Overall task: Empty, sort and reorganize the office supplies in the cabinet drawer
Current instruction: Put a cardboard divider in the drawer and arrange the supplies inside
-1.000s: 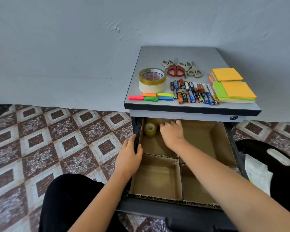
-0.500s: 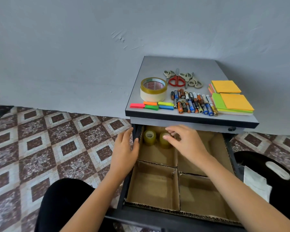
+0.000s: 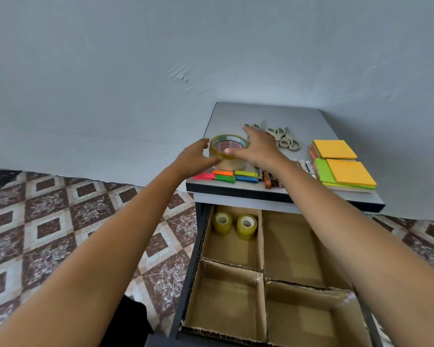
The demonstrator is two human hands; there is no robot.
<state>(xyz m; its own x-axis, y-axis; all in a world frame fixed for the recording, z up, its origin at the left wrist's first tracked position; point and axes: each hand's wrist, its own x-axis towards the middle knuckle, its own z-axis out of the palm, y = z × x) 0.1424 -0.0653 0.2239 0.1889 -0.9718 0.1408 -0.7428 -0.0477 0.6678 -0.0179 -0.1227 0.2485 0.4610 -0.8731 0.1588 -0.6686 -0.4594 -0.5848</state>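
Observation:
A large clear tape roll [image 3: 227, 149] stands on the grey cabinet top [image 3: 273, 113]. My left hand [image 3: 195, 159] cups its left side with relaxed fingers, the thumb touching its base. My right hand [image 3: 259, 149] spans the roll from the right, thumb on the front wall and fingers over the far rim. Below, the open drawer [image 3: 262, 247] has cardboard dividers. Two small yellowish tape rolls [image 3: 246, 226] stand in its back-left compartment. The other compartments hold nothing.
On the cabinet top lie scissors [image 3: 285, 138], several batteries [image 3: 271, 181], coloured index flags [image 3: 225, 175] and stacks of orange and green sticky notes [image 3: 348, 172]. A grey wall stands behind. Patterned floor tiles [image 3: 60, 221] spread to the left.
Both hands left the drawer and rose to the large tape roll on the cabinet top. A second small tape roll now stands in the back-left compartment.

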